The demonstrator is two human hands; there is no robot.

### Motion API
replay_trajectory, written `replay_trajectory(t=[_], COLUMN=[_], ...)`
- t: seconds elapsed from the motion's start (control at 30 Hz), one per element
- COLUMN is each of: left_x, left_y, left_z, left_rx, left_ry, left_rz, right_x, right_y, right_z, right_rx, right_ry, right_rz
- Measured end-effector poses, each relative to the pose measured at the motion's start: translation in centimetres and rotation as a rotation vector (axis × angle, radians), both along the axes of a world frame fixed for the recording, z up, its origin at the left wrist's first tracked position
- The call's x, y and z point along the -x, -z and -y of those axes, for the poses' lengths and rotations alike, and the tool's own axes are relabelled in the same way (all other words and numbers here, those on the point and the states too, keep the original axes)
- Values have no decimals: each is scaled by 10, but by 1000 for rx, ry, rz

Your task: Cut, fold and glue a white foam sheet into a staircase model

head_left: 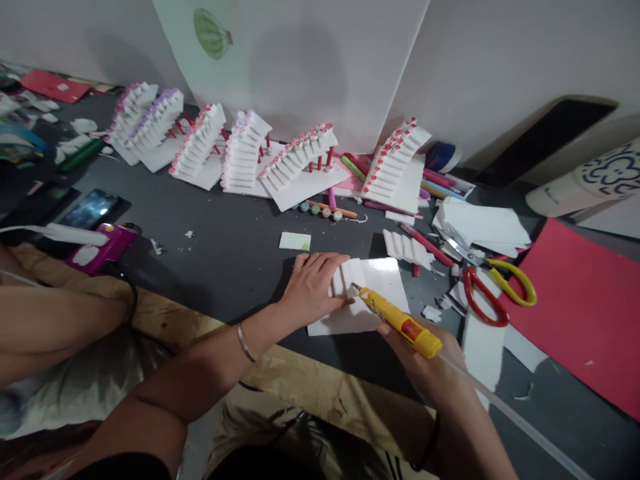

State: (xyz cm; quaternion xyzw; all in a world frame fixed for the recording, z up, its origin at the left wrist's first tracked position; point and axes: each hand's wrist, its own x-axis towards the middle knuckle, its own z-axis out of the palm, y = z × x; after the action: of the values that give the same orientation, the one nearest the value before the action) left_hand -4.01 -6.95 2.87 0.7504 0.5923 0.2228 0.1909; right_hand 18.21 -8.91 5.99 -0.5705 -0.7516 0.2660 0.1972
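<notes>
We're live: our left hand [313, 290] spread flat, pressing light, stiff foam steps [343, 280] onto a white board [385, 293] near the table [225, 267] edge; our right hand [425, 367] wraps a glue gun [400, 322]. Hold by the edges!
</notes>
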Motion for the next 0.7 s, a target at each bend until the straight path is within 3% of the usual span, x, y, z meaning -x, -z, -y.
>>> replay_trajectory(t=[0.47,0.7], left_x=[2,2], left_y=[3,2], left_z=[-2,-3], left_rx=[-7,-14], left_ry=[-18,-25], left_rz=[-14,-11], right_x=[-12,-18], right_y=[-2,0], right_z=[8,8], right_rx=[110,64], right_ry=[-8,-6], right_rz=[16,-75])
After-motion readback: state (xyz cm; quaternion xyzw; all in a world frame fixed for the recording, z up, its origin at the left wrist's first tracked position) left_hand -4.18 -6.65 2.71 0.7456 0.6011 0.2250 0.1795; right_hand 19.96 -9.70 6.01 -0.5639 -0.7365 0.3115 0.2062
